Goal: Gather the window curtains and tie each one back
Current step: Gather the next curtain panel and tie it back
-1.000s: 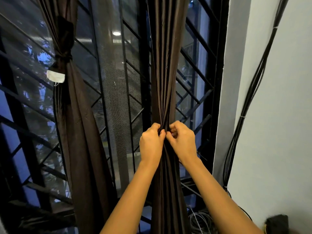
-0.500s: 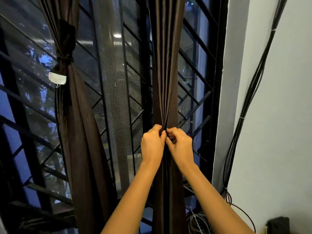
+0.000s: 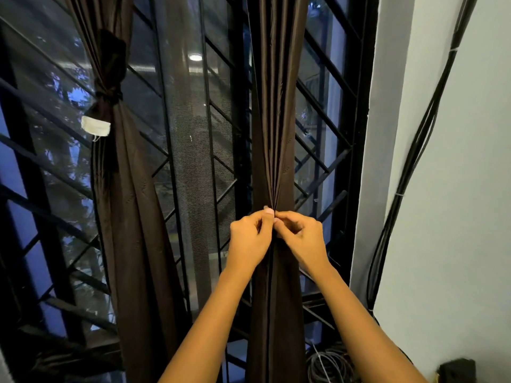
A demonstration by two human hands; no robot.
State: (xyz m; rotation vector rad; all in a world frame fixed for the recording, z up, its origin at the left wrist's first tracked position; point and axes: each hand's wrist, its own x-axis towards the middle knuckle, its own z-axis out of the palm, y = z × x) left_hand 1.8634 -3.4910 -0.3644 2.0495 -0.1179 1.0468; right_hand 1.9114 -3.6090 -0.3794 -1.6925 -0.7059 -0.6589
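Two dark brown curtains hang before a barred window. The right curtain is bunched into narrow pleats in the middle of the view. My left hand and my right hand meet at its waist, fingertips touching, each pinching the gathered folds from its own side. Whether a tie-back band lies under my fingers is hidden. The left curtain is cinched high up by a dark tie, with a white label hanging beside it.
Black window bars and a mesh screen fill the space between the curtains. A white wall stands at the right with a bundle of black cables running down it. Coiled cable lies near the floor.
Both hands stayed at the curtain's waist. Their fingers have worked closer together, now pinching the folds at the fingertips, and the pleats above are drawn tighter.
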